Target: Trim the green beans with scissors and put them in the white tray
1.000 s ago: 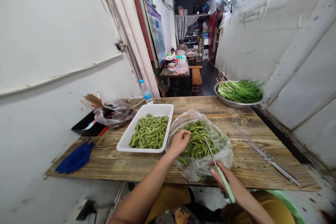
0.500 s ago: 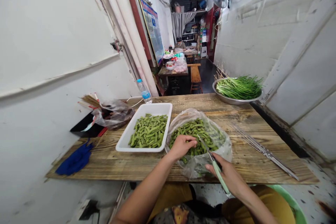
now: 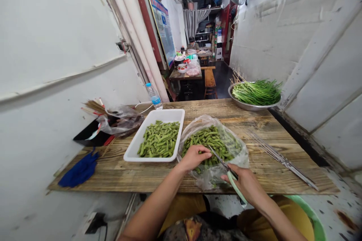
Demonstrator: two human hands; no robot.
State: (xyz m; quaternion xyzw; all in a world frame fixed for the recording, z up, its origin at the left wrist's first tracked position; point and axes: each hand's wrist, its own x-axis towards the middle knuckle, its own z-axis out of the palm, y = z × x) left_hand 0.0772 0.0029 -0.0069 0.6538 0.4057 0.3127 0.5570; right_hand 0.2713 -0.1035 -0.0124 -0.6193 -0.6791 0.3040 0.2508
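Note:
Mint-green-handled scissors (image 3: pixel 236 188) are gripped in my right hand (image 3: pixel 245 180), with the blades pointing up and left. Their tips come close to the fingertips of my left hand (image 3: pixel 195 156). Thumb and forefinger of that left hand are pinched together on what looks like an edamame pod, mostly hidden by the fingers. Both hands are over a clear plastic bag (image 3: pixel 240 160), opened wide and full of green edamame pods (image 3: pixel 210 135). Left of the bag stands a white tray (image 3: pixel 130 155) with a heap of pods (image 3: pixel 160 139) in it.
Metal skewers (image 3: pixel 285 163) lie on the wooden table (image 3: pixel 118 177) at right. A steel bowl (image 3: pixel 254 106) holds skewered green stalks behind them. At left are a blue cloth (image 3: pixel 79 171), a black box (image 3: pixel 90 133), a plastic bag and a water bottle (image 3: pixel 154 98). A person sits far back.
The scissors have shifted slightly left, their tips closer to my left fingertips. The handles look closer together. My left hand keeps nearly the same place, and the view has moved slightly.

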